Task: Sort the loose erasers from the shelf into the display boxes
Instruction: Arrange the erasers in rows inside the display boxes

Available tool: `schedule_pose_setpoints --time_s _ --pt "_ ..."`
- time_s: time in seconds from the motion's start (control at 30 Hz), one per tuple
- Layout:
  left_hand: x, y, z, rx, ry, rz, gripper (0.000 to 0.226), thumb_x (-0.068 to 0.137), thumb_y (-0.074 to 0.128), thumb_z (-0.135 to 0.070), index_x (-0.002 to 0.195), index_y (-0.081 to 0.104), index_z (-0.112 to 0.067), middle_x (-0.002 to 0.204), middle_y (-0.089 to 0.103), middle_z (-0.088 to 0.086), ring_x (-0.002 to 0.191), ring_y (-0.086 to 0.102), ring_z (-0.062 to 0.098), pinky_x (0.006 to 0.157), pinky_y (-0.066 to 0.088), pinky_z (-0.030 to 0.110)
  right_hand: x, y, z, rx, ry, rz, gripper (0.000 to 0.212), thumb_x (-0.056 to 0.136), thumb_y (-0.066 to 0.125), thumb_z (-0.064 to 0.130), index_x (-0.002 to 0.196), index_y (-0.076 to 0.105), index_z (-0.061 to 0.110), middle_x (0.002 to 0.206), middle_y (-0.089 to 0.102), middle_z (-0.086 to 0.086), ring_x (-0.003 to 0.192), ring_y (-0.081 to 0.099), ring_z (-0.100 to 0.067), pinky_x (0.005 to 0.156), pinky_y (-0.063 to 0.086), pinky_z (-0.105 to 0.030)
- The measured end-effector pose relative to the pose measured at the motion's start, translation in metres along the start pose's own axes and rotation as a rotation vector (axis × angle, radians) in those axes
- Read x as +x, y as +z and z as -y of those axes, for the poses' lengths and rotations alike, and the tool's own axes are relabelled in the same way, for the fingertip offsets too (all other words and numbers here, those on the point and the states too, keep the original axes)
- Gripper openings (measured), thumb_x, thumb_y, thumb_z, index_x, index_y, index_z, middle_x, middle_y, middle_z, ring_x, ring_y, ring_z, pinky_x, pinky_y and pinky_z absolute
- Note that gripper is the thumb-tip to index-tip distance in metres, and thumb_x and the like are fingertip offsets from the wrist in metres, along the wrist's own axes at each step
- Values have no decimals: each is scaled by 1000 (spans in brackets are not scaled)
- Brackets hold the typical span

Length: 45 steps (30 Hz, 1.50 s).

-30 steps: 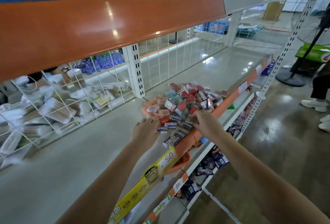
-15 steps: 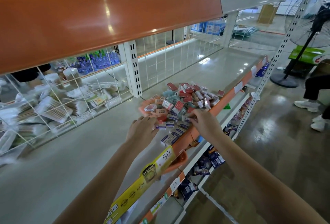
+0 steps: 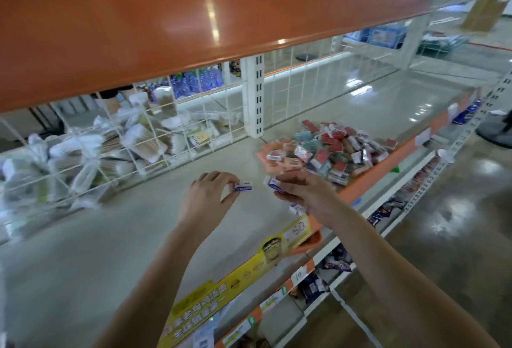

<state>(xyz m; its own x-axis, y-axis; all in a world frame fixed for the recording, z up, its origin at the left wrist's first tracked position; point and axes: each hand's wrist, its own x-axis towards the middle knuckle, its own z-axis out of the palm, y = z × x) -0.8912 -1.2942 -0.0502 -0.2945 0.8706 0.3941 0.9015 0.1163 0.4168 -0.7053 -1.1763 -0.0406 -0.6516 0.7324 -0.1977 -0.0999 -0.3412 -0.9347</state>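
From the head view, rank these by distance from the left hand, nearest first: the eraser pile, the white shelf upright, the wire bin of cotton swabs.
From the left hand:
1. Eraser pile, to its right.
2. Wire bin of cotton swabs, back left; close to the pile's distance.
3. White shelf upright, behind, farthest.

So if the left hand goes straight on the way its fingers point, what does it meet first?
Most likely the right hand and the blue-and-white eraser it holds; the left hand, pinching its own eraser, points at them. Depth is unclear.
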Motion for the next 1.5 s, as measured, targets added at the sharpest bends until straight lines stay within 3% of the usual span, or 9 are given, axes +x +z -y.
schedule_pose_setpoints --time_s 0.13,0.3,0.47,0.6,0.77,0.83,1.03,1.27,1.5 --pt "-32 -37 20 15 -91 -58 11 83 67 -18 94 66 -21 91 62 -9 87 57 19 80 46 34 -3 42 -15 -16 72 113 23 79 58 -15 93 64 3 90 66 -10 76 68 -16 76 57 -21" --pt "-83 -88 44 67 -191 -113 12 84 67 -20 95 67 -22 88 57 -16 88 56 14 73 39 26 -13 100 -31 -280 3 241 29 77 68 -6 96 68 16 94 69 -5 88 65 -16 93 51 -29" --pt "-140 -144 77 149 -285 -165 12 81 70 -19 92 67 -22 84 52 -19 85 57 15 71 38 26 -34 170 -36 -435 -113 337 26 79 70 2 97 69 21 93 70 -2 85 65 -9 80 51 -17" --pt "-185 -182 102 166 -337 -188 16 76 75 -12 90 69 -19 82 57 -13 81 59 21 74 42 29 -48 227 -49 -444 -161 410 32 79 66 -4 87 68 26 87 70 -2 84 68 -17 89 53 -32" --pt "-237 -216 122 196 -385 -205 17 75 76 -11 88 70 -19 86 66 -5 81 60 23 75 45 32 -65 288 -70 -648 -303 504 30 83 65 3 90 64 32 89 71 -4 86 68 -19 85 53 -34" --pt "-255 -227 128 200 -403 -204 16 76 75 -12 89 70 -20 87 66 -5 81 61 21 74 46 32 -72 308 -79 -731 -344 535 22 84 65 7 97 65 25 89 69 1 86 66 -16 80 51 -26" --pt "-301 -249 142 241 -472 -196 15 77 73 -21 92 68 -22 92 67 -7 86 61 19 73 51 37 -96 349 -100 -906 -455 676 23 87 63 16 110 65 19 94 64 13 84 61 0 79 49 -14" --pt "-332 -263 155 279 -474 -215 18 74 76 -19 89 68 -23 90 68 -8 83 60 18 68 43 27 -108 381 -129 -1109 -472 811 24 89 61 17 113 63 18 101 64 7 87 60 -3 82 52 -22" --pt "-343 -266 171 236 -439 -224 18 75 76 -20 90 67 -24 89 67 -10 82 58 16 69 42 27 -113 405 -151 -1340 -439 932 25 91 57 23 116 62 25 112 64 6 97 59 -10 85 49 -26"
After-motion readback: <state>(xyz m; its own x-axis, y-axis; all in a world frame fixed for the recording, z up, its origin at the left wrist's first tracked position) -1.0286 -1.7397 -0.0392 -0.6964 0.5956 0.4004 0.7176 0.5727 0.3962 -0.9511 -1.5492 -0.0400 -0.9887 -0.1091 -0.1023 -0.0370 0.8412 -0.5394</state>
